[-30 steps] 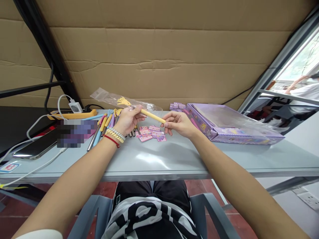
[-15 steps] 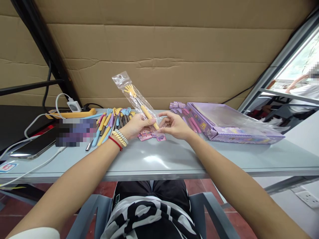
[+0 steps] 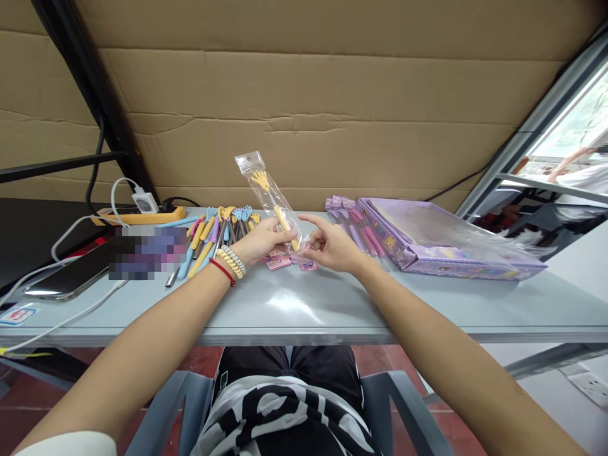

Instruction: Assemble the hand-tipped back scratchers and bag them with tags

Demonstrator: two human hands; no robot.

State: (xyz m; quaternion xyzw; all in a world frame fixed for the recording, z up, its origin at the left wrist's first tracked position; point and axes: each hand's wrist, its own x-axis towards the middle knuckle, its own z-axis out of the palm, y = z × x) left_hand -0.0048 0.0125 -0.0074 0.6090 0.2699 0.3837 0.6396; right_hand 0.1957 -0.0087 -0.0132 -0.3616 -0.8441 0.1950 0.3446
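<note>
Though glossy, see-through bag [image 3: 249, 163] around slim yellow backscratcher [image 3: 281, 216].

Clear bag [image 3: 272, 200]: left hand [image 3: 266, 242] covering part.
Pink cards [image 3: 279, 263]: print appearing illegibly small.
Co-worker [image 3: 589, 178]: running off right edge.

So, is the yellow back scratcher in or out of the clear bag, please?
In: the yellow back scratcher shows through the clear bag.

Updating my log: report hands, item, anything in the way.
Left hand grips clear bag, yellow stick inside. Right hand at bag's lower end. Pink cards on table close by.
</note>
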